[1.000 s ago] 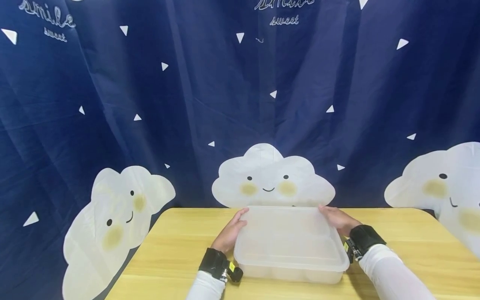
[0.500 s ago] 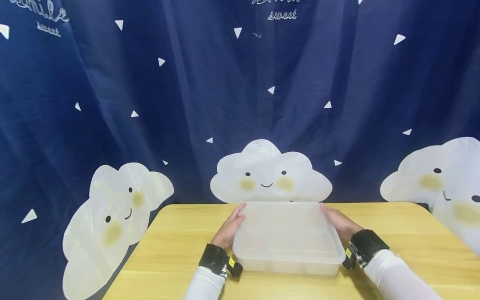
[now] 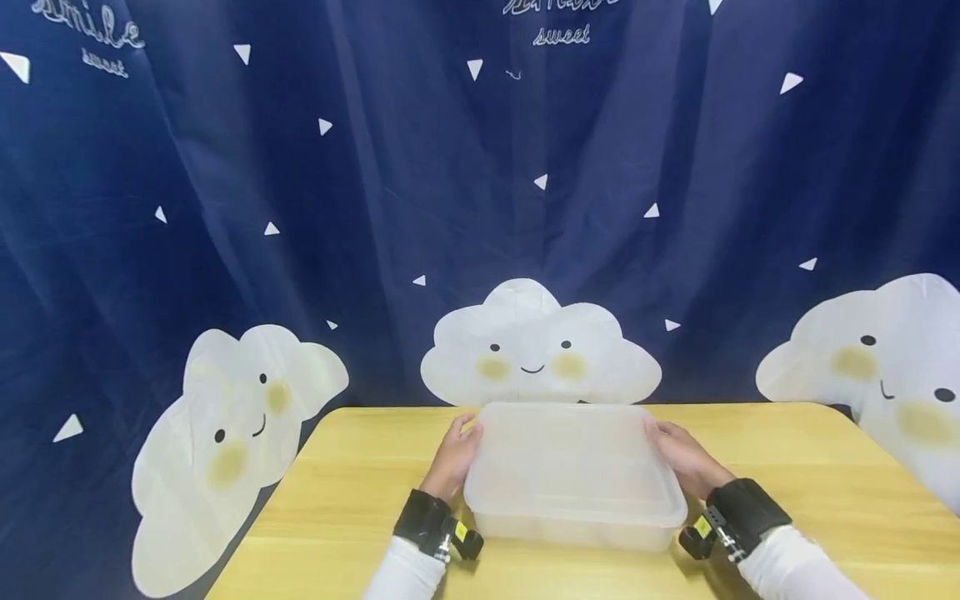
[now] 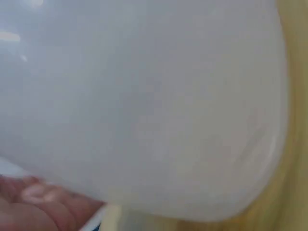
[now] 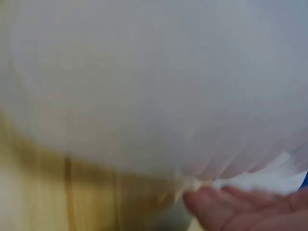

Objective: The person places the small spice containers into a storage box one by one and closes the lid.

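A translucent white plastic storage box with a flat lid (image 3: 573, 467) sits on the wooden table. At its left side is my left hand (image 3: 452, 458), fingers extended along the upper left corner. My right hand (image 3: 686, 458) lies along the opposite side, fingertips right at the lid's edge. Close up in the left wrist view, the pale lid (image 4: 154, 106) fills most of the frame and the left fingers (image 4: 43, 207) show below its edge. The right wrist view is blurred; there the right fingers (image 5: 231, 207) lie loosely beside the box wall, which mirrors them faintly.
The light wooden table (image 3: 345, 500) extends to both sides of the box and has rounded far corners. Behind it hangs a dark blue curtain (image 3: 375, 208) printed with white smiling clouds and triangles. Black straps with small cameras sit on both wrists.
Both hands have eased slightly outward from the box's sides, the right wrist moving more to the right. The box stays in about the same place on the table. The head view has shifted slightly.
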`<state>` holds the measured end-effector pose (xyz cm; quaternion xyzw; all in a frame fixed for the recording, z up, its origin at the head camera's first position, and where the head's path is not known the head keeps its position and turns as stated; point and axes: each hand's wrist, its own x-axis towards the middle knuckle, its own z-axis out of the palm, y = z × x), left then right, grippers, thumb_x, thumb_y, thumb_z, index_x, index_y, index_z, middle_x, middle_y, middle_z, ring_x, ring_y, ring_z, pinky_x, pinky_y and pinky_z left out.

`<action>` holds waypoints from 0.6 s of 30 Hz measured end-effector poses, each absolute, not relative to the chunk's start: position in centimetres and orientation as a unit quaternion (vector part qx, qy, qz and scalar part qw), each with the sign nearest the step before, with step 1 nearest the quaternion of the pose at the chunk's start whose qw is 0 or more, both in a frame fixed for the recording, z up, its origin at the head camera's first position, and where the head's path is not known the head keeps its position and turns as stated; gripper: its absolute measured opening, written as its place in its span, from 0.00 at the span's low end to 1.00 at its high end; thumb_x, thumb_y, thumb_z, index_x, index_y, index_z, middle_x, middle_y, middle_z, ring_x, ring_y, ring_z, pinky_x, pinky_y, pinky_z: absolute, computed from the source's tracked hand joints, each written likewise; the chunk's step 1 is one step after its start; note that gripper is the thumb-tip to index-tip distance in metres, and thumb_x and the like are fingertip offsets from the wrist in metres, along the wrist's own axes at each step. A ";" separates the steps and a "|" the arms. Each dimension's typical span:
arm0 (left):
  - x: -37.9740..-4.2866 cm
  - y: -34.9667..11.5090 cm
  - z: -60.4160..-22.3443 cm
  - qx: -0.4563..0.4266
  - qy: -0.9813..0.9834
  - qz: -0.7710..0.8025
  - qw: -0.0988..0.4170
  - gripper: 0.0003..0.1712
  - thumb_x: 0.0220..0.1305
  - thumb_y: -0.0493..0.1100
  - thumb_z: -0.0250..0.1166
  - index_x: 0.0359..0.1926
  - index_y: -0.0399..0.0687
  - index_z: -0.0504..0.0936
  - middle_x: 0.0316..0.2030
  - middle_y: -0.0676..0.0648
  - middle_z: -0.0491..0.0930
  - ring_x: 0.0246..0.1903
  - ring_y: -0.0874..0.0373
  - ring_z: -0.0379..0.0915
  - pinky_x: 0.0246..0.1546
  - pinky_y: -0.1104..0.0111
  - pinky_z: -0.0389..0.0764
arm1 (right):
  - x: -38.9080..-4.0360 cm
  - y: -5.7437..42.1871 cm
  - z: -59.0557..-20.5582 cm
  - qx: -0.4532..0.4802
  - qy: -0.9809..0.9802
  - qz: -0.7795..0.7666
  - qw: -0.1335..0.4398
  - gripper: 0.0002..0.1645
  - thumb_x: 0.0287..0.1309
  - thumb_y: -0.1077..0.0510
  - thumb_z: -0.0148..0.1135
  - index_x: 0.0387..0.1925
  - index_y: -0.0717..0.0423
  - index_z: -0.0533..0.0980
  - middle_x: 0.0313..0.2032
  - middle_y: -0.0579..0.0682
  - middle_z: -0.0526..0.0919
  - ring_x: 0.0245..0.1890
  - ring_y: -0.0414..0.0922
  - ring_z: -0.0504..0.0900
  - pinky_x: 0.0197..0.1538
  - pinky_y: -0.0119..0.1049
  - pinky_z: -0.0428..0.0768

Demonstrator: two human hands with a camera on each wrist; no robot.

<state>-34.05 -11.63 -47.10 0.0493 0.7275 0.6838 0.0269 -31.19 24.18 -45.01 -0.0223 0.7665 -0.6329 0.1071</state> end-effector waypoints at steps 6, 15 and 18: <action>-29.7 -11.8 -46.5 0.010 0.707 0.705 0.045 0.43 0.73 0.60 0.49 0.70 0.30 0.51 0.60 0.30 0.67 0.60 0.35 0.66 0.58 0.47 0.70 | -27.6 22.9 -44.8 -0.005 0.726 -0.677 0.120 0.50 0.69 0.28 0.24 0.69 0.66 0.55 0.56 0.63 0.73 0.55 0.57 0.74 0.57 0.56 0.73; -26.9 -9.1 -46.7 -0.039 0.702 0.709 -0.044 0.39 0.72 0.54 0.54 0.69 0.30 0.55 0.66 0.27 0.59 0.62 0.33 0.61 0.61 0.45 0.65 | -25.0 21.2 -44.9 0.063 0.753 -0.654 0.027 0.50 0.73 0.40 0.39 0.72 0.64 0.26 0.71 0.74 0.35 0.70 0.69 0.42 0.68 0.62 0.48; -26.9 -8.8 -46.9 -0.039 0.697 0.714 -0.058 0.37 0.71 0.49 0.57 0.69 0.31 0.54 0.66 0.26 0.59 0.62 0.32 0.61 0.61 0.44 0.64 | -24.8 21.1 -45.2 0.072 0.753 -0.655 0.001 0.46 0.74 0.48 0.42 0.73 0.65 0.29 0.71 0.74 0.40 0.70 0.68 0.47 0.68 0.60 0.52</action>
